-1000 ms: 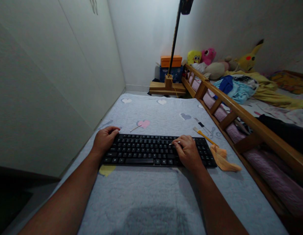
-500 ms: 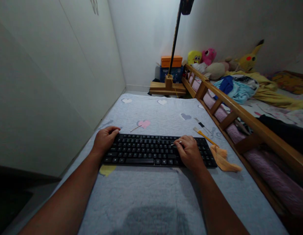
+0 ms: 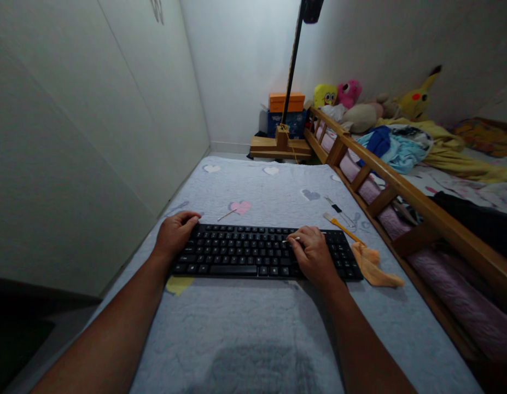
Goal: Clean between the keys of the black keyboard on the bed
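Observation:
A black keyboard point(image 3: 245, 251) lies across a grey quilted bedspread point(image 3: 257, 334) printed with hearts. My left hand point(image 3: 175, 232) curls over the keyboard's left end, fingers closed on its edge. Over the right half of the keys, my right hand point(image 3: 314, 254) pinches a thin white swab stick point(image 3: 291, 239), its tip touching the keys near the upper rows.
Another thin stick point(image 3: 227, 215) lies beyond the keyboard by a pink heart. An orange cloth point(image 3: 374, 265), an orange-handled tool point(image 3: 341, 226) and a small dark tool point(image 3: 338, 210) lie to the right. A wooden rail point(image 3: 401, 191) borders a bed with plush toys. Left is a white wall.
The right hand shifted the swab slightly right along the keys, then back left. The left hand and the keyboard have stayed put.

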### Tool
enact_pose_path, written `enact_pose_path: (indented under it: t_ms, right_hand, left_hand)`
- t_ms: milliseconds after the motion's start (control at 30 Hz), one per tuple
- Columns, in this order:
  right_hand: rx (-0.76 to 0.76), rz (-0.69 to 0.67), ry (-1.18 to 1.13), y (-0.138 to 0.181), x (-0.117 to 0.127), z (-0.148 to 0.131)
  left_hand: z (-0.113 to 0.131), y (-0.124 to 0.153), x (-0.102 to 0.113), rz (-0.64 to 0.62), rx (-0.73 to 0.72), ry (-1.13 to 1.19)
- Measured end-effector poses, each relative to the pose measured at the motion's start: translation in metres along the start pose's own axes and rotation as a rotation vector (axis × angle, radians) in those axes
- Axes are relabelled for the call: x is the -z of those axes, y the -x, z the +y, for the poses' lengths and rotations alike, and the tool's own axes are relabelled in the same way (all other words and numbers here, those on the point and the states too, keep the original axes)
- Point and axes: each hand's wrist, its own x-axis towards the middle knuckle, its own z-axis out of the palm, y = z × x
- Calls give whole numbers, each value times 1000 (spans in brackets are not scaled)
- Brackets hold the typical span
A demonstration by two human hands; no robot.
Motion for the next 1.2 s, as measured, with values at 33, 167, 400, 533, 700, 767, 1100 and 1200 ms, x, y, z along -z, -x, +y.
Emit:
enact_pose_path:
  t_ms: [33,167,400,533,700,767,1100,1200]
  right_hand:
    - [4,-2,-1,0,0,0]
    - [7,-4,-5,-1,0,-1]
    - [20,-5,-1,0,-3,-2]
    - [37,-14,5,0,-6,-2]
    - [43,-13,10,0,-5,-2]
    - [45,-14,3,0,-5,-2]
    - [71,-19,-26,1,-3,-3]
    - [73,-20,-40,1,-3,-4]
  left_hand:
    - [1,0,0,0,2,-1]
    - [2,1,0,3,9,1]
    - [2,0,-1,-5,16,6]
    - [1,0,-1,1,12,6]
    - [2,0,-1,5,-1,-2]
    - [1,-1,-1,4,-3,-4]
    - [2,0,0,8,12,-14]
    - [3,1,0,10,10,-13]
